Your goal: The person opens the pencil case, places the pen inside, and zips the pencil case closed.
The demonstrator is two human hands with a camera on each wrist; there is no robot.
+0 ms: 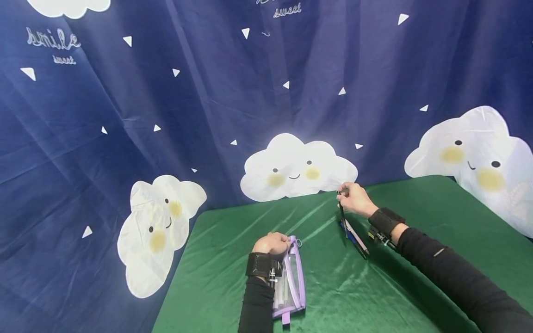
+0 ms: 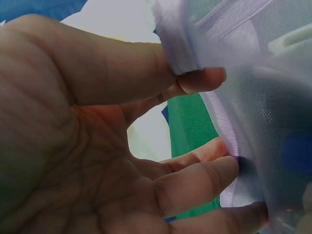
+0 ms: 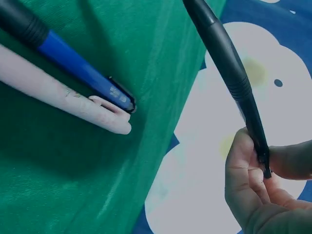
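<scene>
My left hand grips the top edge of a see-through mesh pencil case with lilac trim. In the left wrist view, the thumb and a finger pinch its lilac edge, and other fingertips touch the mesh side. Pale, slim items show through the mesh. Over the far part of the table, my right hand pinches a black pen near one end, the other end slanting down. Just below it on the cloth, a blue-and-black pen and a pale pink pen lie side by side.
A green cloth covers the table, with its far edge just beyond my right hand. Behind it hangs a dark blue curtain printed with smiling clouds and small white triangles. Each wrist wears a black strap with a camera.
</scene>
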